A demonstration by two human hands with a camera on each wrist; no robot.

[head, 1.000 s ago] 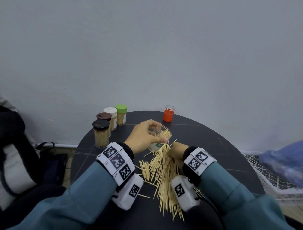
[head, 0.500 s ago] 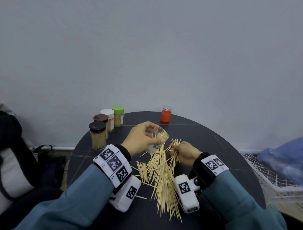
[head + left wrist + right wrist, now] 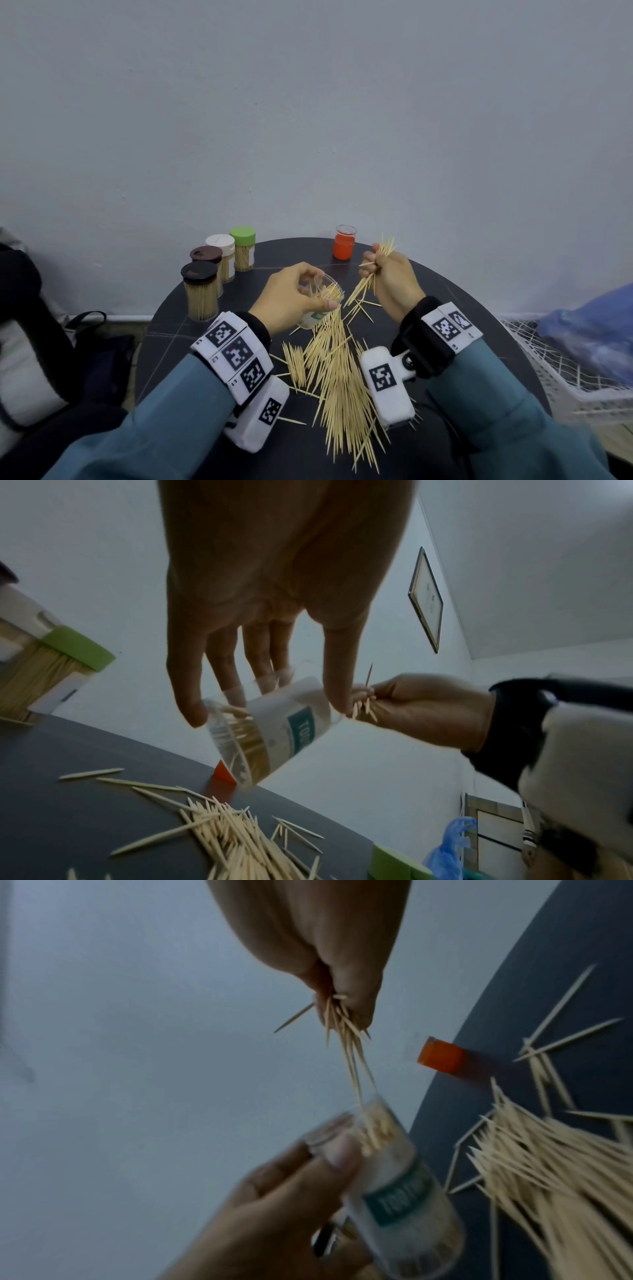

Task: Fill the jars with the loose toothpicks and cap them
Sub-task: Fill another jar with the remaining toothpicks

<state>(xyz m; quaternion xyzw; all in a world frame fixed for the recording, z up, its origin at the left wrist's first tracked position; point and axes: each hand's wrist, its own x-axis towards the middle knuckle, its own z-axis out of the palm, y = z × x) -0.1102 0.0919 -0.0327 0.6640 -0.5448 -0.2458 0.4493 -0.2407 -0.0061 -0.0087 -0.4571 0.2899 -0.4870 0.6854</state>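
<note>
Clear plastic jar [image 3: 322,301], part-filled and tilted above the dark table [image 3: 479,308], is gripped by the left hand [image 3: 291,301] while the right hand [image 3: 390,277] pinches a toothpick bundle [image 3: 368,281] (filling step, orange cap [image 3: 343,245] unfitted), so next comes aligning tips with the mouth.

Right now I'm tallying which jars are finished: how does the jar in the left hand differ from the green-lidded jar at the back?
The jar in the left hand has no lid and is held tilted off the table; the green-lidded jar is capped and stands upright on the table. The held jar is only partly filled, with the right hand bringing a bunch of toothpicks to it; the green-lidded one looks packed. Both are clear, labelled toothpick jars.
</note>
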